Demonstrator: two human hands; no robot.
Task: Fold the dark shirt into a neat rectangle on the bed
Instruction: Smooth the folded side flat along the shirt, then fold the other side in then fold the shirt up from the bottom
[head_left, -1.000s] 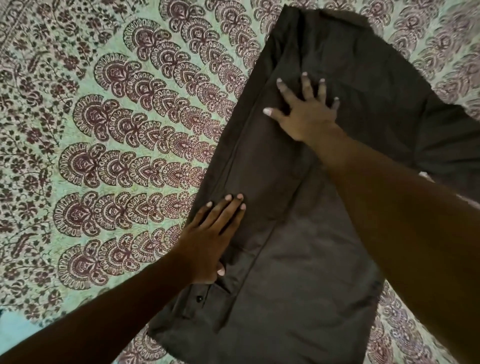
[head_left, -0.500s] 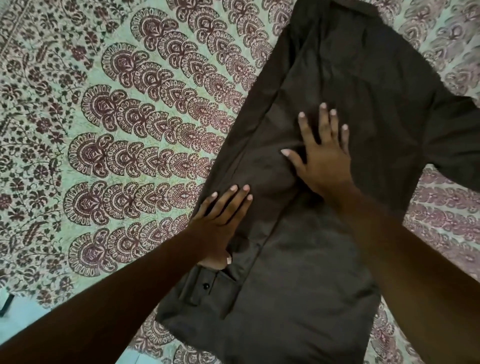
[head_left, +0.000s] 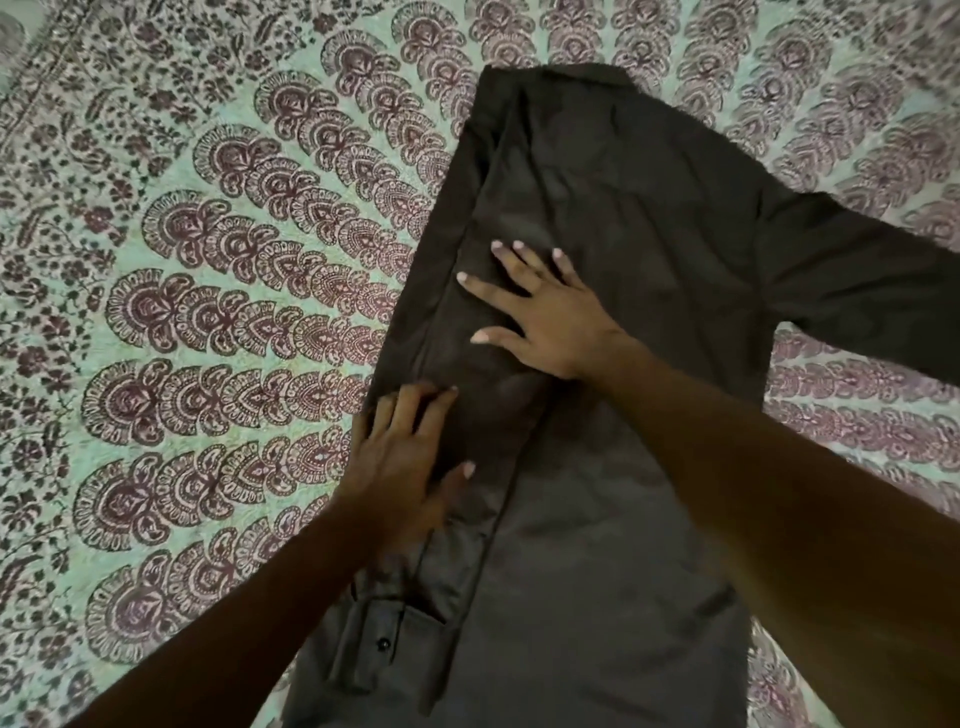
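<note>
the dark brown cotton shirt (head_left: 613, 322) lies centre-right of the frame on the green-and-maroon patterned bedspread (head_left: 197, 291). left hand (head_left: 410, 462) and right hand (head_left: 545, 312) press it flat, fingers spread, gripping nothing.

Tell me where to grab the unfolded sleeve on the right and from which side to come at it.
Judging by its pose, take the spread sleeve near its outer end, coming from the right. It lies flat, sticking out past the shirt body onto the bedspread, so the right hand could pinch its edge and carry it leftward across.
</note>
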